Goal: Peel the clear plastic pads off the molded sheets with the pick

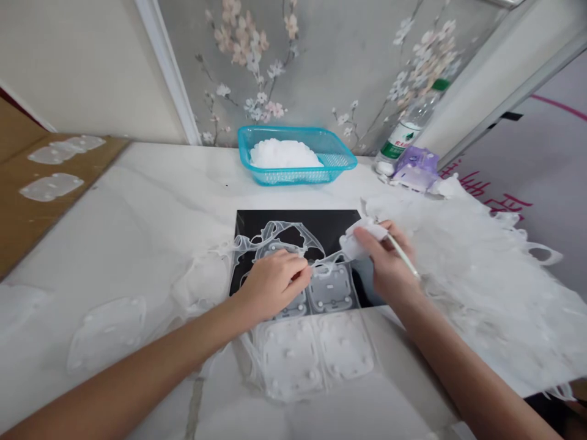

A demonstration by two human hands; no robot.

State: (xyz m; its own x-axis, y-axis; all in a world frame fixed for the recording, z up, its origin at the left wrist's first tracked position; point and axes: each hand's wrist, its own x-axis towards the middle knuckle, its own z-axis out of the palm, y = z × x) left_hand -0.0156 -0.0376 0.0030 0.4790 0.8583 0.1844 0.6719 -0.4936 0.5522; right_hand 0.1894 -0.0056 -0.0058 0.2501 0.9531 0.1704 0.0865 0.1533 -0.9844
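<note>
Basically, it all hangs on the stretch between the two hands: the plastic sheet [291, 357] lies under and in front of the left hand [277, 275], its long axis running from the black board [337, 221] back toward the person, while the right hand [389, 263] sits just past its right edge. The left hand is the nearer one, resting on the sheet with fingers curled (whether they pinch it or only press down, I cannot tell). The right hand pinches a small white piece [351, 245] between thumb and fingers, with a thin stick [403, 256] slanting out of the same grip. A loose strip [245, 243] of plastic loops over the board beyond the left hand. Room is tight on the right, where the heap of white plastic [481, 287] comes close beside the right hand; forward, a band of white table [183, 183] separates the board from the blue basket [293, 177], and to the left the table runs on to the cardboard [18, 220], with thin clear pieces [107, 330] lying along the way
</note>
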